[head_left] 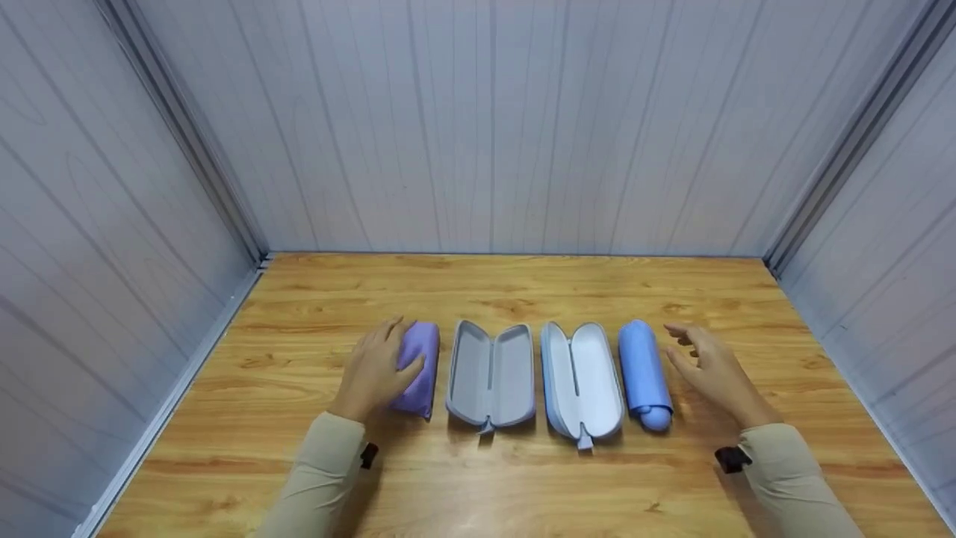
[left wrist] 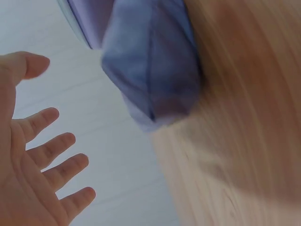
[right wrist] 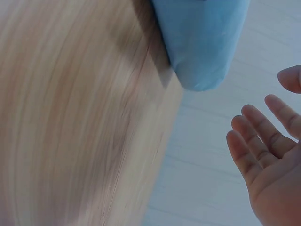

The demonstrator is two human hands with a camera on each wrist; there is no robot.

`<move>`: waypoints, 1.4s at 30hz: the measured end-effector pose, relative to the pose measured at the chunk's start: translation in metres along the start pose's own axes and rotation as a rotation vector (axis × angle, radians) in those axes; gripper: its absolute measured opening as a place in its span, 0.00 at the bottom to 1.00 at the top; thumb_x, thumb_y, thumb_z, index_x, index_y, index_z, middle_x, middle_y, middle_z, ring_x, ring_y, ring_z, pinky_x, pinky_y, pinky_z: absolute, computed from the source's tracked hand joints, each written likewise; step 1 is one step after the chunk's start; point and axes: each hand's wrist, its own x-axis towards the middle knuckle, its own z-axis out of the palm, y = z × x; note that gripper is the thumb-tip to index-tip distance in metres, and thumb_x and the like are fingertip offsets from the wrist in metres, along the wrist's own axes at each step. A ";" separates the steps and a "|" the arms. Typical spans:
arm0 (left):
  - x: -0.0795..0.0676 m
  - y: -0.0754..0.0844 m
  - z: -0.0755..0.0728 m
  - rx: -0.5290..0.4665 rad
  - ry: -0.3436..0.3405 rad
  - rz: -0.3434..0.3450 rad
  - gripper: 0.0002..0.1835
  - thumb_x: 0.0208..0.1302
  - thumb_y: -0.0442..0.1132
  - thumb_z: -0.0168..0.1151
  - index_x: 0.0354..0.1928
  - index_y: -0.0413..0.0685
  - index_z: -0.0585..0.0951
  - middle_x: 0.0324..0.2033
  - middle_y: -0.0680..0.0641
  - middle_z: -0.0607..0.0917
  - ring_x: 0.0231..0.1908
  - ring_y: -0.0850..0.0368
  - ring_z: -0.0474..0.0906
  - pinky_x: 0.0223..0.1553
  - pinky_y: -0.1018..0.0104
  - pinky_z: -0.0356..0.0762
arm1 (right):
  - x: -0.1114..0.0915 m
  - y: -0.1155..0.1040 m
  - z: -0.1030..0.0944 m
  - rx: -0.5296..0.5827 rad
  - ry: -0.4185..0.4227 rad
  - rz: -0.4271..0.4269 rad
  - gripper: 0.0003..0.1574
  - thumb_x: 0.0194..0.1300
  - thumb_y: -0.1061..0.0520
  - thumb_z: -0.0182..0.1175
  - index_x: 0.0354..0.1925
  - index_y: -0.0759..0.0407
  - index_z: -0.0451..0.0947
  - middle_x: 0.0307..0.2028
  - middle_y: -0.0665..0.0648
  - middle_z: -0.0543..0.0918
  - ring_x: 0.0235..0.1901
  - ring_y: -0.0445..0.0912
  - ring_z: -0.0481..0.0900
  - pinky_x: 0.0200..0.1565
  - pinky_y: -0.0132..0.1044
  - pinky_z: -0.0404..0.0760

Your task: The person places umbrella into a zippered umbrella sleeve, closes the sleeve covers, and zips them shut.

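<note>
My left hand (head_left: 377, 371) is just left of a purple folded umbrella (head_left: 426, 359), overlapping it in the head view. In the left wrist view its fingers (left wrist: 51, 149) are spread and apart from the umbrella's bluish-purple cloth. On the right lies a blue folded compact umbrella (head_left: 642, 362) with a rounded end toward me. My right hand (head_left: 713, 373) is beside it on the right, fingers loosely bent and holding nothing. The right wrist view shows a gap between the blue umbrella (right wrist: 202, 42) and that palm.
Between the umbrellas two long hinged cases lie spread apart, one lilac with a grey inside (head_left: 514, 373), one light blue with a white inside (head_left: 597, 373). Each has a small tab toward me. A wooden table (head_left: 478, 288) bears everything, with pale panel walls (head_left: 448, 149) behind and beside it.
</note>
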 end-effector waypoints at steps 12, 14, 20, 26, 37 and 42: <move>0.009 0.046 0.009 -0.144 0.009 0.112 0.34 0.57 0.48 0.59 0.66 0.52 0.62 0.58 0.45 0.70 0.35 0.55 0.75 0.38 0.57 0.75 | 0.006 -0.017 0.010 0.049 -0.041 0.026 0.22 0.65 0.55 0.55 0.56 0.59 0.71 0.42 0.56 0.79 0.36 0.43 0.76 0.33 0.37 0.77; 0.010 0.052 0.010 -0.168 0.001 0.118 0.35 0.56 0.48 0.60 0.66 0.53 0.61 0.57 0.46 0.71 0.31 0.58 0.72 0.36 0.59 0.75 | 0.007 -0.019 0.012 0.063 -0.049 0.030 0.22 0.65 0.54 0.54 0.56 0.58 0.71 0.42 0.56 0.79 0.37 0.43 0.76 0.34 0.37 0.78; 0.014 0.072 0.014 -0.333 -0.055 0.125 0.35 0.58 0.46 0.59 0.67 0.51 0.59 0.59 0.46 0.67 0.55 0.54 0.66 0.54 0.56 0.67 | 0.009 -0.023 0.017 0.106 -0.048 0.031 0.22 0.65 0.55 0.55 0.56 0.56 0.71 0.41 0.54 0.79 0.37 0.44 0.77 0.35 0.39 0.77; 0.018 0.093 0.020 -0.558 -0.136 0.063 0.34 0.60 0.43 0.59 0.67 0.52 0.59 0.57 0.47 0.66 0.58 0.54 0.63 0.55 0.55 0.64 | 0.010 -0.028 0.023 0.121 -0.058 0.016 0.22 0.64 0.54 0.55 0.56 0.56 0.71 0.41 0.54 0.79 0.36 0.44 0.78 0.35 0.40 0.77; 0.026 0.130 0.037 -0.805 -0.192 -0.023 0.33 0.60 0.40 0.58 0.66 0.47 0.58 0.61 0.43 0.63 0.59 0.48 0.63 0.55 0.53 0.65 | 0.014 -0.034 0.033 0.175 -0.076 -0.019 0.22 0.62 0.61 0.57 0.55 0.60 0.71 0.42 0.61 0.79 0.38 0.49 0.78 0.39 0.46 0.77; 0.027 0.141 0.046 -0.818 -0.206 -0.019 0.35 0.60 0.41 0.58 0.67 0.47 0.56 0.62 0.43 0.62 0.59 0.45 0.63 0.55 0.53 0.65 | 0.013 -0.037 0.035 0.176 -0.082 -0.005 0.20 0.64 0.56 0.56 0.55 0.55 0.72 0.42 0.56 0.79 0.39 0.47 0.78 0.40 0.44 0.77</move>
